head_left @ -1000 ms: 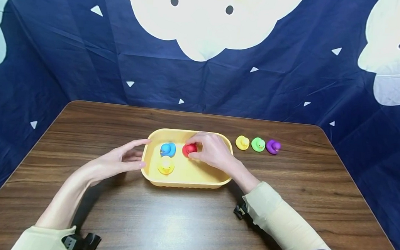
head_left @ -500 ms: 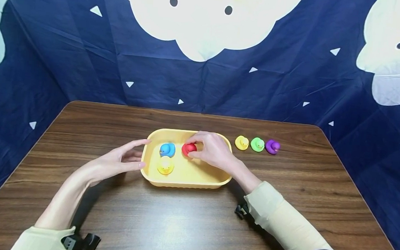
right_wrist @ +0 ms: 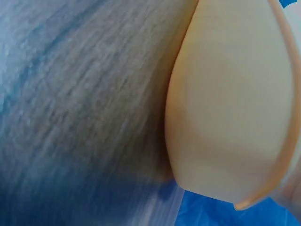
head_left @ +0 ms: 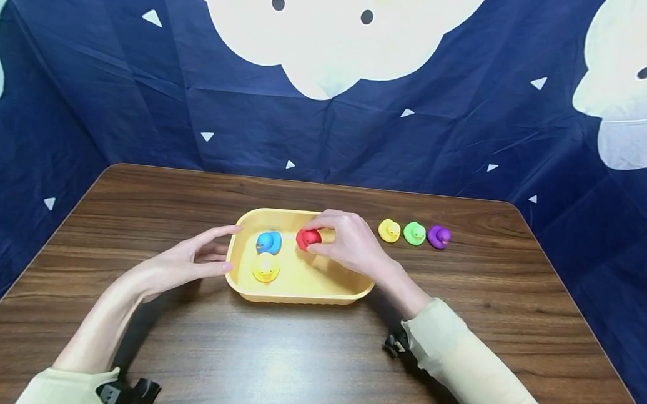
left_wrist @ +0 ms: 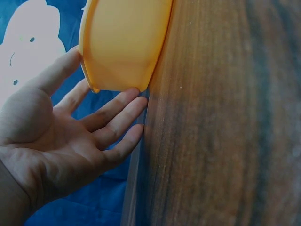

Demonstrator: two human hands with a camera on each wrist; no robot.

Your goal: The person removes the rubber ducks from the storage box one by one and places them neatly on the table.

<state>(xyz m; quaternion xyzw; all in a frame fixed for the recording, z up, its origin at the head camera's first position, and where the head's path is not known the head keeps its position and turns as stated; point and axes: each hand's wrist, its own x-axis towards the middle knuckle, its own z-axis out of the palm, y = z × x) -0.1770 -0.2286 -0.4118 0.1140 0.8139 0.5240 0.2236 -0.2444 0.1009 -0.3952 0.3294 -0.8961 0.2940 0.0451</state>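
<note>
A yellow plastic basin (head_left: 294,299) stands on the wooden table. Inside it, my right hand (head_left: 348,244) pinches a red rubber duck (head_left: 308,239) between thumb and fingers. A blue rubber duck (head_left: 268,242) and a yellow rubber duck (head_left: 265,267) sit in the left part of the basin. My left hand (head_left: 187,258) is at the basin's left end, its fingers relaxed and spread, thumb and fingertips right at the wall. The left wrist view shows those fingertips against the basin (left_wrist: 124,47). In the right wrist view the basin wall (right_wrist: 225,103) hides most of the right hand.
To the right of the basin, a second yellow duck (head_left: 389,230), a green duck (head_left: 414,233) and a purple duck (head_left: 439,236) stand in a row on the table (head_left: 464,287). A dark blue cloth (head_left: 250,115) with white clouds hangs behind the table.
My right hand and the red duck have shifted slightly right and up relative to the basin. The left hand and the other ducks keep their places; the head view has drifted a little.
</note>
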